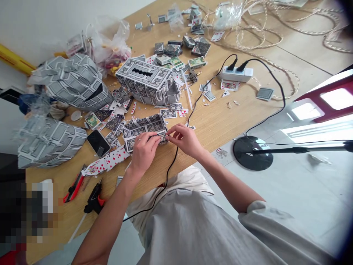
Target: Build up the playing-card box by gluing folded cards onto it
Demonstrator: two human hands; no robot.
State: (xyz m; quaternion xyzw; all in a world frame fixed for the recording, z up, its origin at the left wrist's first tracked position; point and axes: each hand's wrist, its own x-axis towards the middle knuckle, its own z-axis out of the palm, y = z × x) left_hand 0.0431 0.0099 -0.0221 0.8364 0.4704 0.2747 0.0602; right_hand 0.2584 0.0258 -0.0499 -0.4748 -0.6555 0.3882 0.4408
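Observation:
An open-topped box made of playing cards, with black-and-white card backs outward, lies near the table's front edge. My left hand is closed on its near wall, fingers bent over the edge. At the right corner of the same box, my right hand pinches with thumb and fingertips; anything small between them is hidden. A strip of joined face-up cards stretches out to the left of the box. Behind it stands a larger card-covered box with a dark wavy slot in its top.
Two card-built baskets and a phone are at left. A red utility knife and black glue gun lie near the front. A black cable runs beneath my right hand; a power strip sits at right.

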